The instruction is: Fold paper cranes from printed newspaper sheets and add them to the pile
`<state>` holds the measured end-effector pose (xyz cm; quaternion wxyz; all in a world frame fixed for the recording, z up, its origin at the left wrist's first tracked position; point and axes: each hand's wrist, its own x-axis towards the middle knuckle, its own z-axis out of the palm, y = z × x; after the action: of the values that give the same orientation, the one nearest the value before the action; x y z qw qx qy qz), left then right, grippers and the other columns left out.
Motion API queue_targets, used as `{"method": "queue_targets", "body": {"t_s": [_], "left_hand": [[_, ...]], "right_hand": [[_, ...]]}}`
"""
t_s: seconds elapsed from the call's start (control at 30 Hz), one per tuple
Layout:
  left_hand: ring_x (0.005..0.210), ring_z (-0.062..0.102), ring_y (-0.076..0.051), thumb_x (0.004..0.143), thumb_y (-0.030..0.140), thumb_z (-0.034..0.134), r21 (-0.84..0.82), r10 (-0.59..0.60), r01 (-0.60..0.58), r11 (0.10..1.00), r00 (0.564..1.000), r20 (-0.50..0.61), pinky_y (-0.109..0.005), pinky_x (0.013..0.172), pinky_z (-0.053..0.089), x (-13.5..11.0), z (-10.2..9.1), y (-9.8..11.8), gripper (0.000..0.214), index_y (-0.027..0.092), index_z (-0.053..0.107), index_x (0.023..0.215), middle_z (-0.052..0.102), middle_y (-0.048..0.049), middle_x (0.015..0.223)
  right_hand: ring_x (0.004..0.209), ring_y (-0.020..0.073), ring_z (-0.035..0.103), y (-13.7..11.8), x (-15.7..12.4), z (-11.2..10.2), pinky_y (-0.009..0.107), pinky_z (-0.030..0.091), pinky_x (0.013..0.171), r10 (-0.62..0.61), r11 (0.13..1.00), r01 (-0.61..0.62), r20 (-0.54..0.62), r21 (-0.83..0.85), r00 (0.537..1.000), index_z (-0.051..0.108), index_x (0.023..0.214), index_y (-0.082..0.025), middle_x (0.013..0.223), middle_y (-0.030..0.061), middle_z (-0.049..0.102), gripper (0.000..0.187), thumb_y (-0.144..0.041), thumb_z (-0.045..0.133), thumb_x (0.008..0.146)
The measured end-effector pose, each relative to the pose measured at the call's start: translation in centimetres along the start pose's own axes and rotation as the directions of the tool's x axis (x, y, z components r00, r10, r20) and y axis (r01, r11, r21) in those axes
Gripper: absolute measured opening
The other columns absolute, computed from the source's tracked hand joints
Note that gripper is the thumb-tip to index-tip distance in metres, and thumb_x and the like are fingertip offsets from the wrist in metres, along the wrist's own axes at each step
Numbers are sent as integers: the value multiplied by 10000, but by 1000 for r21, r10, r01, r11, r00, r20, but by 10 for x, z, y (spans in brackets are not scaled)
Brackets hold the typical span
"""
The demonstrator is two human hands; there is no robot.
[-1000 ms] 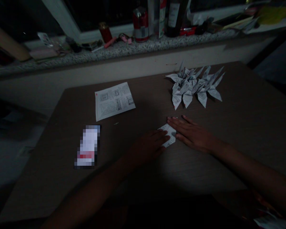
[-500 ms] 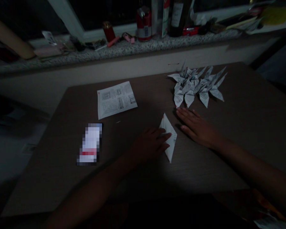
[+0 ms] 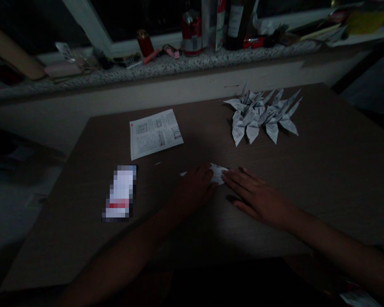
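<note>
A folded piece of printed paper lies sideways on the table, its pointed left tip showing past my left hand. That hand's fingers are bent and closed over the paper, pressing it to the tabletop and hiding its middle. My right hand lies flat with fingers stretched out, their tips touching the right end of the paper. Beyond my right hand stands a cluster of several folded paper pieces with pointed tips, made from the same kind of printed paper.
A flat printed sheet lies on the brown table at the back left. Nearer me is a phone with a lit, blurred screen. Along the granite windowsill stand a red can, a dark bottle and assorted small items.
The folded paper has turned from pointing away from me to lying sideways. My left hand has closed over it, and my right hand has moved left and nearer, onto its right end.
</note>
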<state>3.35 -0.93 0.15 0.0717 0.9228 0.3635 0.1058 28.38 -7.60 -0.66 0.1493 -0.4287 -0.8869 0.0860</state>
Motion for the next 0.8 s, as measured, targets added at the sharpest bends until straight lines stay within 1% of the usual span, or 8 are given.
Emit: {"method": "queue_targets", "body": {"t_s": [0.1,0.2,0.27,0.37,0.43,0.53,0.67,0.8], "left_hand": [[1252,612,-299,1049,237,524,45,21,-20,999,1000,-10,-442,1050,525,1,3,0,332,100,576,1347,624,-164,1411],[1251,622,-289,1065,230,494,63,106,-106,992,994,-4,-436,1025,534,-1,5,-2,355,147,560,1404,611,-131,1454],[1307,597,-294,1078,273,487,52,175,-175,983,984,21,-449,1064,512,-2,6,-4,372,156,554,1424,610,-122,1467],[1443,496,-288,1081,376,494,-19,245,-244,970,968,61,-462,1184,419,-5,8,-4,475,141,491,1494,579,-133,1512],[1509,422,-275,1083,435,476,-66,257,-253,965,963,75,-444,1231,368,-6,9,-3,548,126,441,1534,514,-146,1575],[1539,379,-270,1094,471,427,-99,249,-240,966,963,100,-423,1244,359,-7,9,0,597,100,398,1560,456,-159,1619],[1543,372,-281,1098,460,418,-108,231,-218,970,965,125,-436,1240,370,-7,9,2,599,92,384,1568,445,-167,1625],[1538,383,-282,1097,450,429,-106,225,-212,971,965,130,-434,1238,375,-7,9,3,580,96,401,1555,471,-167,1607]], "right_hand": [[1557,301,333,1,-1,5,600,279,1274,7,999,-6,21,-53,1000,90,1693,-254,1682,108,366,744,-405,474,1074],[1570,296,300,9,-1,5,609,247,1280,22,995,-21,14,-99,1000,61,1693,-266,1682,100,364,739,-419,450,1083],[1570,292,303,17,-1,4,607,245,1280,32,992,-31,3,-124,999,68,1693,-260,1682,105,365,730,-429,438,1086],[1571,288,299,25,0,2,598,247,1280,55,989,-54,1,-140,998,123,1691,-258,1681,106,367,706,-431,441,1085],[1570,288,299,27,1,2,595,245,1282,65,989,-65,-2,-130,998,148,1688,-260,1683,107,362,702,-428,457,1080],[1568,283,302,26,3,3,585,254,1282,49,995,-49,-2,-85,999,126,1690,-262,1698,105,320,717,-411,467,1077],[1570,258,289,22,5,6,561,269,1282,-19,1000,19,31,3,999,53,1691,-273,1712,96,268,732,-380,448,1085],[1574,241,274,23,4,9,549,262,1286,-11,999,10,56,32,998,40,1689,-282,1716,83,266,722,-380,432,1091]]}}
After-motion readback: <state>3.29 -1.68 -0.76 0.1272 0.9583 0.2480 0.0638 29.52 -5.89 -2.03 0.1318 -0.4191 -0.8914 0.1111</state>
